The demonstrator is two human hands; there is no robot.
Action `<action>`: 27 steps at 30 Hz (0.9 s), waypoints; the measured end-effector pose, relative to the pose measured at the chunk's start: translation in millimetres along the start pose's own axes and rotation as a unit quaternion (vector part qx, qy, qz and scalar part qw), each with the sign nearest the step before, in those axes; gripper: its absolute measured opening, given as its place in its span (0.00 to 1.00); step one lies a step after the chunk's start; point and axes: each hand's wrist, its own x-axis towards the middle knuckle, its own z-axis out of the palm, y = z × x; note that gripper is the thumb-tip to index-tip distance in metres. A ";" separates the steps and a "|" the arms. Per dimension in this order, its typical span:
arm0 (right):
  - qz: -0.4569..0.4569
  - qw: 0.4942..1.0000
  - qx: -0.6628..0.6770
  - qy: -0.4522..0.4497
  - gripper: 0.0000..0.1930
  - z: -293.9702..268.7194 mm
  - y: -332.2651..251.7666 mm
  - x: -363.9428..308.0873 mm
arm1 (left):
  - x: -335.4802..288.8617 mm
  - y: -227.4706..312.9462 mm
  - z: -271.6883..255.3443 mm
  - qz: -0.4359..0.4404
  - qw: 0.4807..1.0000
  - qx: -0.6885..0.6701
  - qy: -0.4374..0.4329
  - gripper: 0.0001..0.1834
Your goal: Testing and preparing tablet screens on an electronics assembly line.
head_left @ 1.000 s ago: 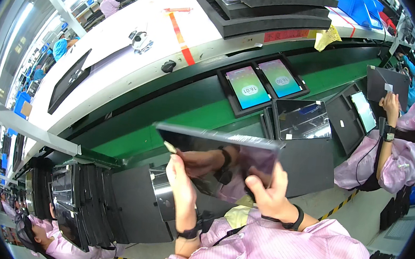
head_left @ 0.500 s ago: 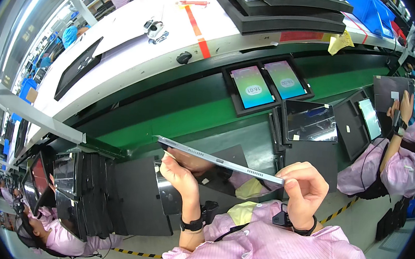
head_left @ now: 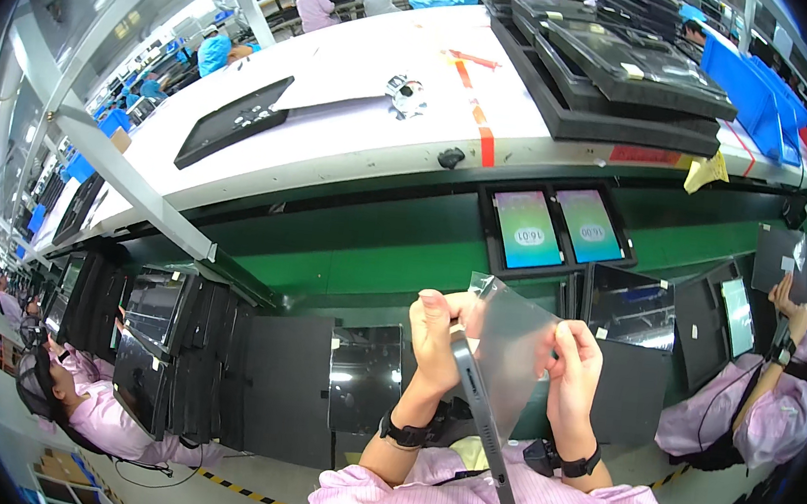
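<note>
My left hand point(head_left: 435, 347) is closed on one end of a thin grey tablet point(head_left: 482, 420), which stands edge-on and slopes down toward my lap. Between my hands a clear plastic film point(head_left: 515, 345) is spread out beside the tablet's face. Finger and thumb of my right hand point(head_left: 574, 375) pinch the film's right edge. Whether the film's lower part still clings to the tablet, I cannot tell. Beyond my hands, a black foam tray point(head_left: 496, 253) holds two lit tablets point(head_left: 525, 230).
Dark-screened tablets lie left point(head_left: 364, 379) and right point(head_left: 633, 308) of my hands. A black stack point(head_left: 202, 378) stands farther left. Across runs a white table point(head_left: 365, 151) with stacked black trays point(head_left: 619, 127) and blue bins point(head_left: 753, 101). Co-workers sit on both sides; one person's hand point(head_left: 789, 304) holds a dark panel.
The tablet has swung from nearly level across both hands to steeply sloped in my left hand. My right hand has left its end and now pinches the clear film. The view has tilted up.
</note>
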 end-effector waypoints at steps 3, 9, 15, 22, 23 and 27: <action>-0.023 1.000 -0.011 0.017 0.06 -1.1 -0.2 1.7 | 8.5 5.2 6.3 0.003 1.000 0.014 -0.008 0.38; -0.031 0.999 -0.007 0.018 0.06 4.0 -5.1 8.7 | 18.6 1.3 4.8 -0.001 1.000 0.006 -0.024 0.37; -0.050 0.998 -0.014 0.019 0.06 6.0 -5.3 19.8 | 20.0 2.1 9.4 -0.002 0.999 -0.027 -0.039 0.34; -0.056 0.998 -0.039 0.002 0.06 5.5 -4.8 36.6 | 21.2 -4.4 11.4 -0.011 1.000 -0.012 -0.015 0.31; -0.051 0.998 -0.043 -0.005 0.06 6.0 -3.3 39.7 | 24.1 -5.5 7.6 -0.013 1.000 -0.011 -0.011 0.31; -0.047 0.997 -0.060 -0.026 0.06 14.4 2.4 46.9 | 42.1 -23.6 -11.9 0.075 0.957 -0.207 -0.190 0.19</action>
